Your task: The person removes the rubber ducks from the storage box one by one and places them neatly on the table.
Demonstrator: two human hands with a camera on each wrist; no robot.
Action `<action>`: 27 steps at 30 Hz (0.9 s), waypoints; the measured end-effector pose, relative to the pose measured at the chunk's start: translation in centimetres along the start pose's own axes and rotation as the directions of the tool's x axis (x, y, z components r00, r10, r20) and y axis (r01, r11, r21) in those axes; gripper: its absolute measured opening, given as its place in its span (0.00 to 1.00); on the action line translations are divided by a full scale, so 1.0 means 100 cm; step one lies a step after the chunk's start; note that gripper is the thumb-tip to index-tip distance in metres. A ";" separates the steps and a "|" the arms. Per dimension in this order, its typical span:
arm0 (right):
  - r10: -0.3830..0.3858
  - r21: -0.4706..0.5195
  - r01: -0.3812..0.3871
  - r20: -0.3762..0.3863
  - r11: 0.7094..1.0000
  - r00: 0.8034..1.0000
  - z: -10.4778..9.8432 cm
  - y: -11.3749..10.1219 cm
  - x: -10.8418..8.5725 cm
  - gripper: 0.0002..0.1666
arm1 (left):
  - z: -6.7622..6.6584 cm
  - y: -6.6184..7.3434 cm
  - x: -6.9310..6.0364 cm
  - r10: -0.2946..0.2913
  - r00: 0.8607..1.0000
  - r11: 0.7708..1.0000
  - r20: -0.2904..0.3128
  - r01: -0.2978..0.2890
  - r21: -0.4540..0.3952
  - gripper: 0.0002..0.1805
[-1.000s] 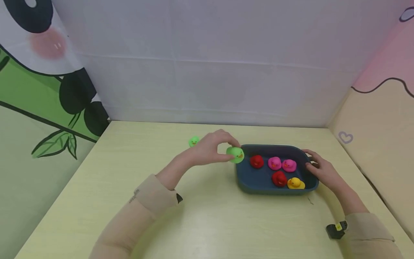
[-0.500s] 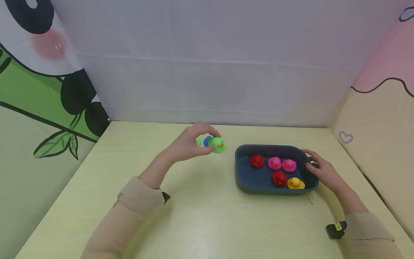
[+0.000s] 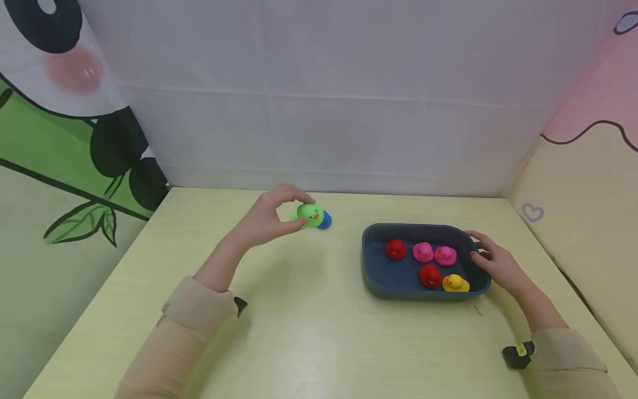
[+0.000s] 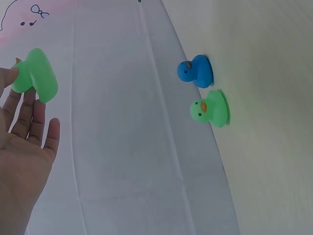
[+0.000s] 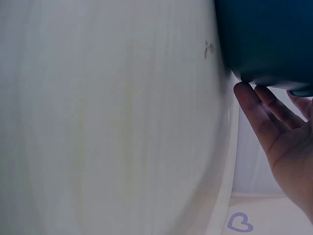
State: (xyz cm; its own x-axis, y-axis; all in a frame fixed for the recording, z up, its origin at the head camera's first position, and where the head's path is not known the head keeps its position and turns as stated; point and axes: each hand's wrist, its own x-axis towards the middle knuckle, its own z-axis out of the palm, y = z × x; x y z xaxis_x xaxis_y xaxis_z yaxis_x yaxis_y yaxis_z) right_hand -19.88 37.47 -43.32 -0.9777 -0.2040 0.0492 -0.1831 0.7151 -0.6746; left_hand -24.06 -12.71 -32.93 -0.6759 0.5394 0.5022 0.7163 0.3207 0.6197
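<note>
Between thumb and fingers my left hand (image 3: 264,219) pinches a green duck (image 3: 310,215), held above the table's back part. In the left wrist view the pinched duck (image 4: 41,76) is clear of the table, while a blue duck (image 4: 196,71) and a second green duck (image 4: 211,109) stand side by side on it. In the head view the held duck partly covers the blue duck (image 3: 325,220). My right hand (image 3: 500,267) grips the right end of a dark blue bin (image 3: 418,295). In the right wrist view its fingers (image 5: 257,110) touch the bin's outside (image 5: 269,44).
Inside the bin lie two red ducks (image 3: 396,249) (image 3: 430,276), two pink ducks (image 3: 423,252) (image 3: 445,255) and a yellow duck (image 3: 456,283). The pale table (image 3: 319,343) meets a light curtain (image 3: 319,127) at the back and printed panels at both sides.
My left hand has moved left, away from the bin, with the green duck still pinched. The blue duck behind it has come into view. The right hand and the bin have stayed put.
</note>
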 end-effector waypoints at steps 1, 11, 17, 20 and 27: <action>0.000 0.000 0.000 -0.001 1.000 1.000 0.000 0.000 0.000 0.30 | -0.002 -0.002 -0.001 -0.004 1.000 1.000 -0.005 0.004 0.007 0.18; 0.005 -0.012 -0.005 -0.002 1.000 1.000 0.000 0.002 0.001 0.30 | -0.020 -0.018 -0.014 -0.074 0.997 0.994 -0.030 0.076 0.081 0.18; 0.006 -0.011 -0.006 0.001 1.000 1.000 0.001 0.003 0.000 0.30 | -0.026 -0.035 -0.021 -0.122 0.992 0.983 -0.031 0.125 0.134 0.18; 0.007 -0.012 -0.007 0.000 1.000 1.000 0.001 0.002 0.000 0.30 | -0.028 -0.042 -0.025 -0.145 0.989 0.977 -0.031 0.148 0.153 0.17; 0.004 -0.021 -0.004 -0.003 1.000 1.000 0.001 0.002 0.001 0.30 | -0.033 -0.061 -0.033 -0.221 0.975 0.960 -0.021 0.221 0.171 0.17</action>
State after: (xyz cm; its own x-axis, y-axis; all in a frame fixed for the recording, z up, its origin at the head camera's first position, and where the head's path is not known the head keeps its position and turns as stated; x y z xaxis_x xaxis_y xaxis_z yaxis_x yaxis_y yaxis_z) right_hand -20.02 37.59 -43.53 -0.9788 -0.1987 0.0487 -0.1810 0.7298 -0.6593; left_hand -26.77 -18.97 -36.34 -0.8208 0.4390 0.3655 0.5681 0.5604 0.6027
